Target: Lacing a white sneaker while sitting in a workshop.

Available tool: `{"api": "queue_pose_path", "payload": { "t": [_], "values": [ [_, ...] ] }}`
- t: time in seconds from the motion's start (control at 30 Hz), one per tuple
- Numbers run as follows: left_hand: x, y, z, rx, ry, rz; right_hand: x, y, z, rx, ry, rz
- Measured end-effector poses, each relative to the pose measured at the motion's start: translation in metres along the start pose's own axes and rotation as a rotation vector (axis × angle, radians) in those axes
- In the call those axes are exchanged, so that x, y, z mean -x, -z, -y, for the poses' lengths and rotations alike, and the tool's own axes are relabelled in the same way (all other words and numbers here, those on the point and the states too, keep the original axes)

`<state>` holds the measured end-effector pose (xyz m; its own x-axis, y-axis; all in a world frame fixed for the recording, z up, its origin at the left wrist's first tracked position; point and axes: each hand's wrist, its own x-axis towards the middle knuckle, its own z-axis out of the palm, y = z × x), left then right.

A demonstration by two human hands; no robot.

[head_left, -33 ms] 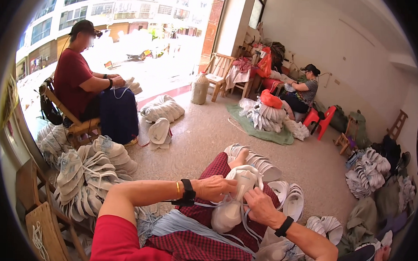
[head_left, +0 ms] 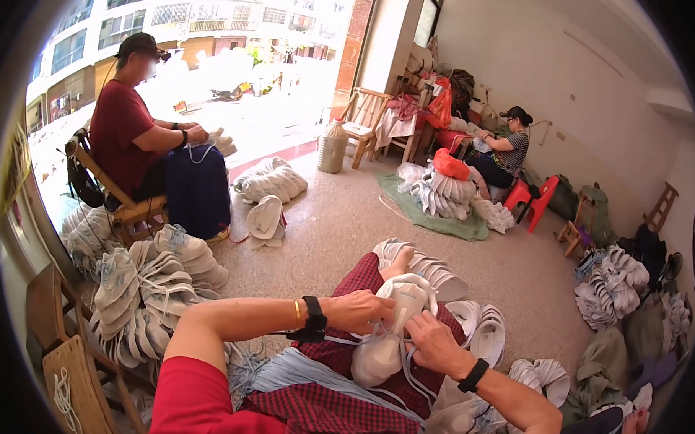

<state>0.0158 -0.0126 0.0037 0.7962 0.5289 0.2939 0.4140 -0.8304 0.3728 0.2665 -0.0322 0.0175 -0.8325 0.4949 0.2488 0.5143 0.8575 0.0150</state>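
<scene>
On the checked lap (head_left: 340, 420), a white sneaker (head_left: 377, 362) lies, apparently for support. The left hand (head_left: 358, 312) and right hand (head_left: 438, 344) are partly curled over it; grip cannot be confirmed. Pale-blue laces (head_left: 300, 380) lie across the lap, presumably within easy reach.

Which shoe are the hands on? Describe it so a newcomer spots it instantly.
Find the red-and-black checked cloth across the wearer's lap, at the bottom centre. On it, between the left hand and right hand, sits a white, rounded fabric shoe with pale laces. Unlike the white shoes heaped on the floor at the left, it alone has both hands on it.
</scene>
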Motion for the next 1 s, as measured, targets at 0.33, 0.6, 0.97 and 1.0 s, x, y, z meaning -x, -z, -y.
{"api": "queue_pose_path", "payload": {
  "t": [0.33, 0.6, 0.97, 1.0],
  "values": [
    [-0.033, -0.008, 0.018, -0.087, -0.071, 0.291, -0.026, 0.011, -0.029, -0.460, 0.047, 0.337],
    [-0.034, -0.008, -0.022, -0.224, 0.378, 0.129, -0.023, 0.008, -0.004, -0.183, -0.260, 0.179],
    [-0.034, -0.022, -0.026, -0.091, 0.522, -0.053, -0.004, -0.002, 0.010, -0.189, -0.121, -0.274],
    [-0.031, -0.027, -0.025, -0.089, 0.520, -0.045, 0.002, -0.011, 0.014, -0.213, -0.089, -0.340]
  ]
}}
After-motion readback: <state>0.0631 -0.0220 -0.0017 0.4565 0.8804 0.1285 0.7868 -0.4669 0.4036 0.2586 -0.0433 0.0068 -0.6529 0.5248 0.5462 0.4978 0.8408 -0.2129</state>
